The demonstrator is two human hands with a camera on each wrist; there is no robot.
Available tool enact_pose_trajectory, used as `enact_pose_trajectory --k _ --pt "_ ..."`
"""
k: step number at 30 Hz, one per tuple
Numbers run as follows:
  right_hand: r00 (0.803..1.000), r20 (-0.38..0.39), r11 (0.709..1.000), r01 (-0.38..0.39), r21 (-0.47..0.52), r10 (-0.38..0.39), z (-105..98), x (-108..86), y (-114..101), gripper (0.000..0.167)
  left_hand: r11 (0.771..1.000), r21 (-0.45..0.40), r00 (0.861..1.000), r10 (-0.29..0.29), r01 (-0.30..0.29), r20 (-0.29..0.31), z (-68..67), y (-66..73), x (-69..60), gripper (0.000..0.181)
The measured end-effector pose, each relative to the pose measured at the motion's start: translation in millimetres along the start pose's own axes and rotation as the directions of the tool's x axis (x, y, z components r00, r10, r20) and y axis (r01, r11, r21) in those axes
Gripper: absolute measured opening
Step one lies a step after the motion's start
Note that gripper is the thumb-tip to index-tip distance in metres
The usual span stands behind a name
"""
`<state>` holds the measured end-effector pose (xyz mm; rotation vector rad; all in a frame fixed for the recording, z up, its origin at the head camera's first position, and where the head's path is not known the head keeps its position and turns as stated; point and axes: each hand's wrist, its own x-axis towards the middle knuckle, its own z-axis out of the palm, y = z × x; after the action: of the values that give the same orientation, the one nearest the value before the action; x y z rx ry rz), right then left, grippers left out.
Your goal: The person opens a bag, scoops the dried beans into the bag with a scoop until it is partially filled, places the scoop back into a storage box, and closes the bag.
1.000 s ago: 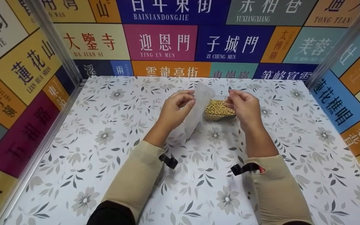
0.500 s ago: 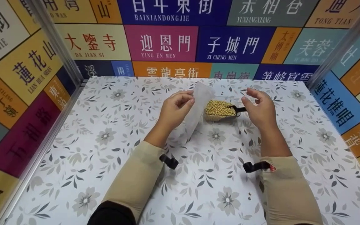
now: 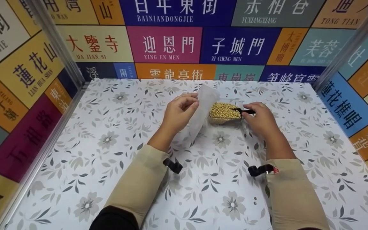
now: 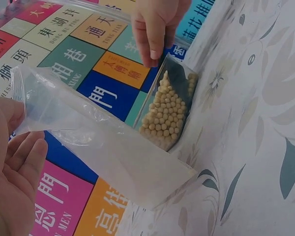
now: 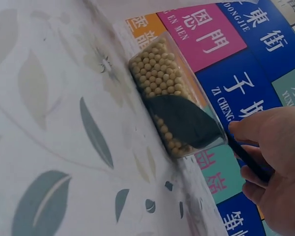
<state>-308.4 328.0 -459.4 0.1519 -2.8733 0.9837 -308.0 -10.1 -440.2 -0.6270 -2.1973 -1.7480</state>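
My left hand [image 3: 178,112] pinches the upper edge of a translucent plastic bag [image 3: 203,107], which stands upright just left of a clear plastic box [image 5: 195,81]. In the left wrist view the bag's mouth is partly spread. Soybeans [image 3: 223,109], round and pale yellow, lie in the box. A black scoop [image 5: 182,120] has its blade inside the box among the beans, its handle leaning over the right rim. My right hand [image 3: 263,120] grips that handle with thumb and curled fingers. In the head view, the bag hides part of the box's left end.
A white tablecloth [image 3: 158,191] with grey flowers and leaves covers the table. Colourful panels [image 3: 164,43] with large characters stand at the back and sides, with metal posts [image 3: 61,48] at the corners. Two small dark dots [image 3: 255,200] show near the right forearm.
My right hand drew away to the right, uncovering the scoop's handle, then came back down and took hold of it. The left hand and bag have stayed nearly still.
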Motion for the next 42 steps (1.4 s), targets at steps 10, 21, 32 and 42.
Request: enact_pose_trajectory --k 10,21,32,42 --pt "0.999 0.038 0.999 0.015 -0.048 -0.013 4 1.4 4 0.039 1.0 -0.003 1.0 0.003 -0.003 -0.003 1.3 -1.2 -1.2 0.017" --pt "0.998 0.064 0.999 0.017 -0.039 -0.015 5 1.0 5 0.04 1.0 -0.004 1.0 0.011 -0.011 -0.007 2.7 -0.4 -1.3 0.015" --pt "0.997 0.073 0.994 -0.046 0.094 0.039 5 1.6 11 0.04 1.0 -0.002 1.0 0.002 -0.002 -0.015 3.4 0.5 -1.5 0.015" --pt "0.984 0.085 0.946 -0.176 0.271 0.159 8 3.1 12 0.042 1.0 -0.004 1.0 -0.004 0.004 -0.015 3.3 -1.4 -1.8 0.016"
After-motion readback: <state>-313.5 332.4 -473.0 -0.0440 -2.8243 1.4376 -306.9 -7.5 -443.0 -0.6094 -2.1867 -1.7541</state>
